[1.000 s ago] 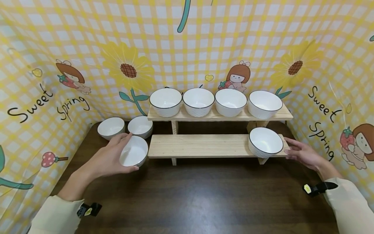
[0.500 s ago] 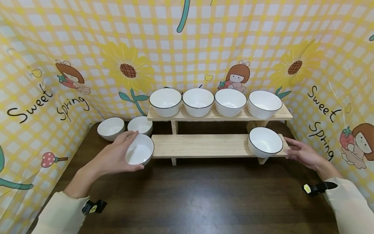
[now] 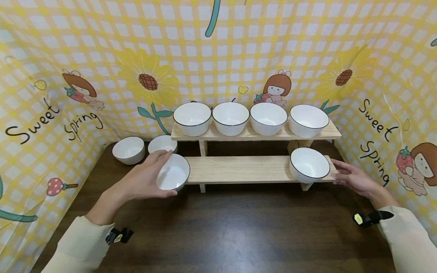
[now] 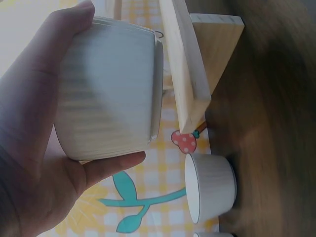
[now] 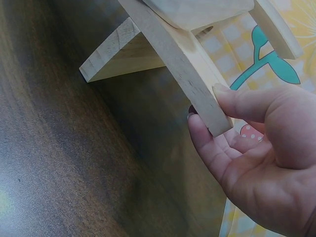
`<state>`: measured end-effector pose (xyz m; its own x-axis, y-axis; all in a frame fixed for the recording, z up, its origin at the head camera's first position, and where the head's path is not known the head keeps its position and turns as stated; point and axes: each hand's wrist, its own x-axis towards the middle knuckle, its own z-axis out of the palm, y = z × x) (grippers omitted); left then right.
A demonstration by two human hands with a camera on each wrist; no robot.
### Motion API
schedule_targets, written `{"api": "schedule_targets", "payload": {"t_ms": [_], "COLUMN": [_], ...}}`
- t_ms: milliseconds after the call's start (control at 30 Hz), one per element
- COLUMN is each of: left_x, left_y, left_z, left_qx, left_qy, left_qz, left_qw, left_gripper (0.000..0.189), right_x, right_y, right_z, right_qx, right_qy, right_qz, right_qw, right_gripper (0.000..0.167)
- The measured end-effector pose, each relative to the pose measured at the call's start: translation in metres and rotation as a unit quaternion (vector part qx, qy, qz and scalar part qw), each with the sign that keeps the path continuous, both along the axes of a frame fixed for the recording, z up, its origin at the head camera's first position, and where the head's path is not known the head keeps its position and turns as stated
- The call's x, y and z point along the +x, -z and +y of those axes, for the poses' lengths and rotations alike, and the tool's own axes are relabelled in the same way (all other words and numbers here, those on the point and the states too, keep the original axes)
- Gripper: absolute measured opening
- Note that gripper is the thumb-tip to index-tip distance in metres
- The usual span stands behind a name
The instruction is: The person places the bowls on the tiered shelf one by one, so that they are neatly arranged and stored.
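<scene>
White inside and out, dark along the rim: holding one bowl point(image 3: 175, 171) in the left grip point(image 3: 143, 180), pinched between thumb and curved fingers, at the left end of the pale wooden lower shelf point(image 3: 239, 169). Overlapping that end in the head view, yet showing a gap between base and board in the left wrist view. Pinching the right end of the same shelf in the right grip point(image 3: 355, 181), with the thumb on top and fingertips underneath. Can see a textured bowl point(image 3: 310, 167) just beside, resting upright on that shelf. Can count four upper bowls point(image 3: 239, 121), lined up along the upper shelf point(image 3: 331, 131). On the dark brown worktop point(image 3: 239, 227), to the left of both shelves, can make out an outer bowl point(image 3: 128, 149) and an inner bowl point(image 3: 160, 143), the latter partly covered by the left grip. Backed by yellow checked cloth point(image 3: 218, 57) with sunflowers.
</scene>
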<state>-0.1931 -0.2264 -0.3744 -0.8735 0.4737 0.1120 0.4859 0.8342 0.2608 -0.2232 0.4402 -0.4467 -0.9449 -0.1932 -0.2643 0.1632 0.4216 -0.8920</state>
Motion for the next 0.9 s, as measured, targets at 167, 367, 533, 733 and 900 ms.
{"api": "schedule_targets", "payload": {"t_ms": [167, 367, 533, 733, 900], "left_x": [-0.003, -0.009, -0.014, -0.019, -0.023], "left_y": [-0.002, -0.003, -0.005, -0.006, -0.006], "left_z": [0.008, 0.019, 0.032, 0.048, 0.062], "left_qx": [0.000, 0.001, 0.000, 0.010, 0.020], "left_qy": [0.008, 0.030, 0.043, 0.053, 0.069], "left_qz": [-0.001, 0.000, -0.001, -0.009, -0.006], "left_qw": [1.0000, 0.9996, 0.9991, 0.9985, 0.9974], "left_gripper": [0.123, 0.124, 0.125, 0.123, 0.123], "right_x": [-0.001, -0.002, -0.002, -0.001, -0.001], "right_y": [-0.001, 0.000, 0.001, 0.001, 0.002], "right_z": [-0.001, 0.001, 0.001, 0.001, 0.000], "right_qx": [0.004, 0.010, 0.011, 0.000, -0.005], "right_qy": [0.001, 0.002, 0.001, 0.000, 0.000], "right_qz": [-0.003, -0.007, -0.006, -0.003, 0.000], "right_qw": [1.0000, 0.9999, 0.9999, 1.0000, 1.0000], "right_gripper": [0.079, 0.079, 0.078, 0.079, 0.079]}}
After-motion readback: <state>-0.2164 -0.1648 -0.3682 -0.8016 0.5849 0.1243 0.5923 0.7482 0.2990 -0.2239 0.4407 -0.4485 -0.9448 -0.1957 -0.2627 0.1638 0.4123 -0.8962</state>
